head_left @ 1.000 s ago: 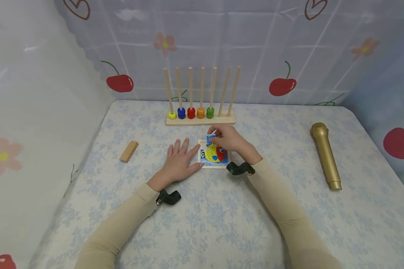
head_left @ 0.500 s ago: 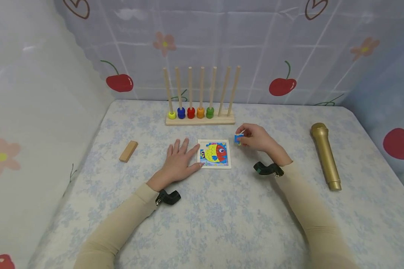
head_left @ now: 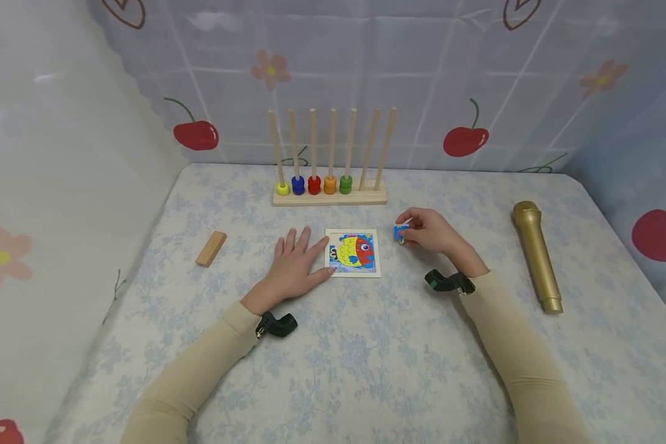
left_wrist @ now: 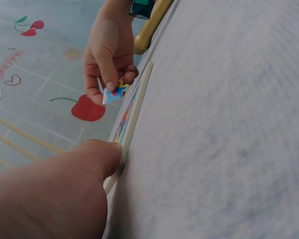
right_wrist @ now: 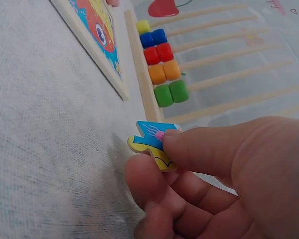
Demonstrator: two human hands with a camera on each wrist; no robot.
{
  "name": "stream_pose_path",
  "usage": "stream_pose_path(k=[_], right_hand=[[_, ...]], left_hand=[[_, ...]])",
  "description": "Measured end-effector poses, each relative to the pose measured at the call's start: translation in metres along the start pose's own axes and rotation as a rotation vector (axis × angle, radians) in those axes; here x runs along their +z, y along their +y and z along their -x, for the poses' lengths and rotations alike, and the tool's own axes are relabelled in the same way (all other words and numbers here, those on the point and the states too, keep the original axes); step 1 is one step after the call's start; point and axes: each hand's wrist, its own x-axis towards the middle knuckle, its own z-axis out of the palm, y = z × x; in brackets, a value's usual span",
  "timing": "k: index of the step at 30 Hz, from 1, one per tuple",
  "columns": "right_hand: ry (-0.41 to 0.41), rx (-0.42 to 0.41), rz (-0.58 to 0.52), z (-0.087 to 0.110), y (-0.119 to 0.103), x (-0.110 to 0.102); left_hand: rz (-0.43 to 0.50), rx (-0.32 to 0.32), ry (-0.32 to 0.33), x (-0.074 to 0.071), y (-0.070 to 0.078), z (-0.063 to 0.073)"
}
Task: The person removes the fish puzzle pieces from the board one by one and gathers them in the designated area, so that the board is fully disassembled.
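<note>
A framed fish jigsaw puzzle [head_left: 357,253] lies flat in the middle of the table, with a bare gap at its upper left corner. My left hand [head_left: 291,271] lies spread on the table, thumb and forefinger touching the puzzle's left edge. To the right of the frame, my right hand [head_left: 430,231] pinches a blue and yellow puzzle piece [right_wrist: 154,142] between thumb and fingers, just above the cloth. The right wrist view shows a pink mark on the piece, partly under the thumb.
Behind the puzzle stands a wooden peg rack [head_left: 330,198] with coloured beads on several pegs. A small wooden block [head_left: 211,249] lies to the left. On the right rests a gold microphone [head_left: 537,258]. A patterned curtain [head_left: 411,74] hangs behind the table.
My right hand has lifted the puzzle piece from over the puzzle's upper left part and carried it right, past the frame. The left hand has stayed in place.
</note>
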Motion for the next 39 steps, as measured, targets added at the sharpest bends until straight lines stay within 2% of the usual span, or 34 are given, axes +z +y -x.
stream_pose_path(k=[8, 18, 25, 39], right_hand=[[0.001, 0.008, 0.011, -0.001, 0.003, 0.005], [0.072, 0.022, 0.169, 0.001, 0.004, 0.012], [0.078, 0.019, 0.238, -0.001, 0.005, 0.015], [0.062, 0.049, 0.270, -0.002, -0.002, 0.016]], left_hand=[[-0.002, 0.001, 0.002, 0.001, 0.000, -0.001], [0.010, 0.003, 0.003, 0.001, 0.000, 0.000], [0.004, 0.007, 0.004, 0.001, -0.001, -0.001], [-0.001, 0.003, 0.002, 0.000, -0.002, -0.001]])
